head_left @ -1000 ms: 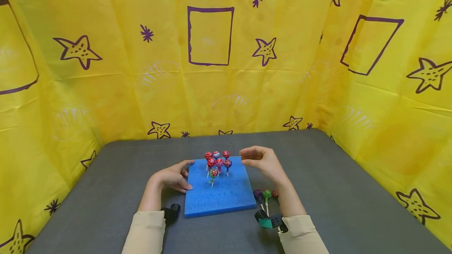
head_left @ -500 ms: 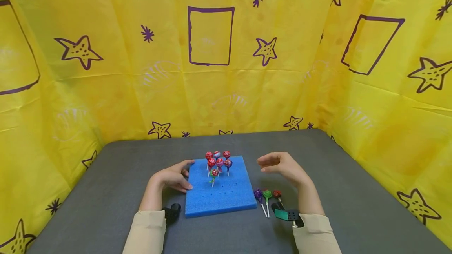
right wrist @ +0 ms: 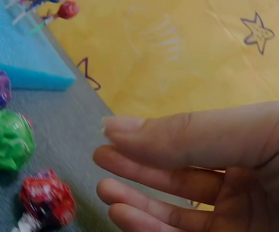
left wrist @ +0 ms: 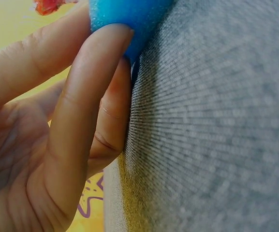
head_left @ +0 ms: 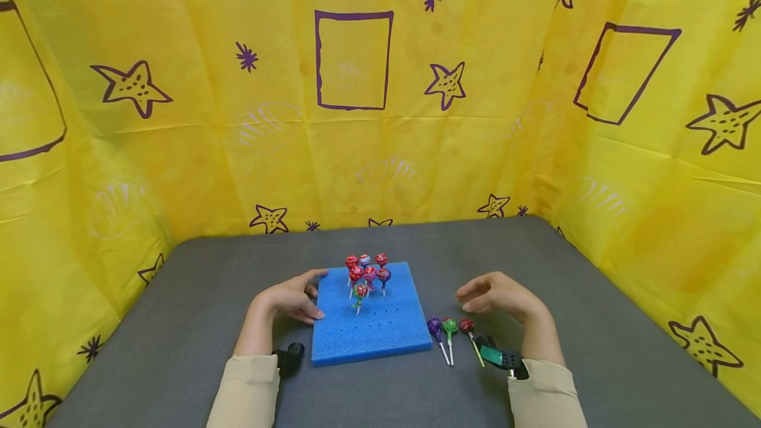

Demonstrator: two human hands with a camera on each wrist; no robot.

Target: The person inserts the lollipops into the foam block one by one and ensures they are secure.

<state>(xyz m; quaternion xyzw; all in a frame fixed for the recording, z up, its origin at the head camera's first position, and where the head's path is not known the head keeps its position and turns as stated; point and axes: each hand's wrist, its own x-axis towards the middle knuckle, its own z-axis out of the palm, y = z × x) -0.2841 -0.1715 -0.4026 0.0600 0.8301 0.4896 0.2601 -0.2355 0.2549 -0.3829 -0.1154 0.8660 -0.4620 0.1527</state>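
A blue foam board (head_left: 380,339) lies on the table, with several wrapped lollipops (head_left: 369,274) upright by their sticks in its rear half. Small holes show in its front half. My left hand (head_left: 289,298) holds the board's left edge; in the left wrist view, the thumb (left wrist: 88,92) touches the blue foam edge (left wrist: 129,24). Right of the board lie a purple lollipop (head_left: 434,326), a green lollipop (head_left: 450,327) and a red lollipop (head_left: 466,325), heads pointing away. My right hand (head_left: 502,296) hovers just beyond and right of the red one, fingers loosely bent, holding nothing.
The dark grey table (head_left: 238,259) carries the board and lollipops. Yellow cloth walls (head_left: 357,170) with purple drawings enclose it at the back and both sides. Each wrist wears a black camera strap.
My right hand has moved right and toward me, from beside the board's rear right corner to near the loose lollipops, uncovering the red one. The left hand and board have stayed put.
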